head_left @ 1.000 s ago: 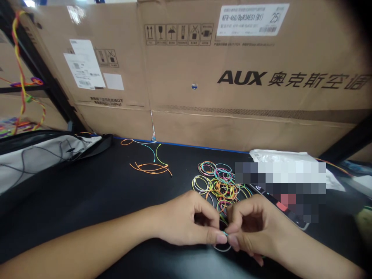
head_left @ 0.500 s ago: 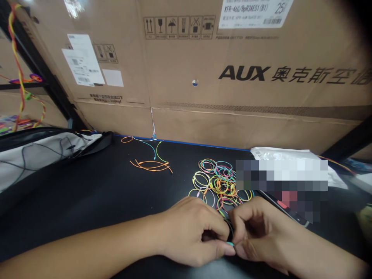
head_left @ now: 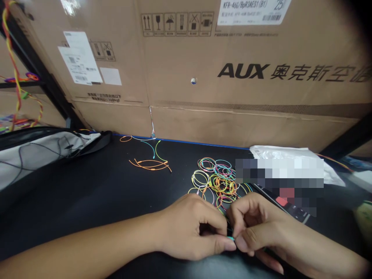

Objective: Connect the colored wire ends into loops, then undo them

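My left hand [head_left: 194, 228] and my right hand [head_left: 254, 226] meet low in the middle, fingertips pinched together on a thin teal loop [head_left: 230, 238]. Only a short bit of the loop shows between thumbs and forefingers. Just behind my hands lies a pile of thin coloured loops [head_left: 216, 180] on the black table [head_left: 95, 193]. Farther back left lie loose orange strands [head_left: 149, 164] and a green and teal strand [head_left: 154, 149].
Large cardboard boxes [head_left: 221, 77] form a wall behind the table. A grey and black bag [head_left: 37, 149] lies at the left. A white plastic packet [head_left: 279, 153] and a dark phone-like device [head_left: 286, 203] lie at the right. A twisted coloured cord [head_left: 14, 69] hangs at far left.
Both hands have stayed pinched on the loop and shifted slightly; the white part of the loop seen below the fingers a second ago is now hidden.
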A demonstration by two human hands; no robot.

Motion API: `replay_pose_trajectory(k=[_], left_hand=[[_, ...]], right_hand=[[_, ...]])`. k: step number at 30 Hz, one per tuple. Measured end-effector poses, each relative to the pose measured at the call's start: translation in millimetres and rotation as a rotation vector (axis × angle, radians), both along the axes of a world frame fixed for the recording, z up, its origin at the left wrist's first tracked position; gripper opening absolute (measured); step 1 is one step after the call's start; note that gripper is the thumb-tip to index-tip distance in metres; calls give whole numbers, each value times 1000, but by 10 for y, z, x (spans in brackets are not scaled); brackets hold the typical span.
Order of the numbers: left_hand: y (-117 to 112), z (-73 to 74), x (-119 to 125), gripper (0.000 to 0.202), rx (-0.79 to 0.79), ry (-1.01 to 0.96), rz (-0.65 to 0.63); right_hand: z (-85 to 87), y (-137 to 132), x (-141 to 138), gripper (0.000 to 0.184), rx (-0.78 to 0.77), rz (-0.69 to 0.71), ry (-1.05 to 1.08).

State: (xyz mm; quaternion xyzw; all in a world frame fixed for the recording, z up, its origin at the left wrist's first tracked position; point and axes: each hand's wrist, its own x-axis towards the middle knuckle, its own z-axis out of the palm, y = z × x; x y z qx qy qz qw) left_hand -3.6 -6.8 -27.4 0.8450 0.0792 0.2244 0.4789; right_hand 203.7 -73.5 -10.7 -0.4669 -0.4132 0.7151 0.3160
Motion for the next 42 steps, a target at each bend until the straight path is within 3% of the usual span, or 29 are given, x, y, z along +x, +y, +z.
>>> replay_pose_trajectory(k=[6,10,25,35,39,42], left_hand=[[69,32,-33,31,-130,0,156],[85,51,-35,35,-222,-13,170],[83,26,-44,33,-131,17,122],[89,26,-58,31,119,80,155],[78,-6,-63,28,387,135,141],[41,-30,-54,28,565,155,109]], right_hand=[[-40,76,12,15,144,-116,131],[-46,99,3,20,178,-128,125],[-114,82,34,22,163,-68,76],[-139,90,37,21,267,-31,-133],[-151,68,36,20,395,-7,-293],[-171,47,44,19,290,70,-315]])
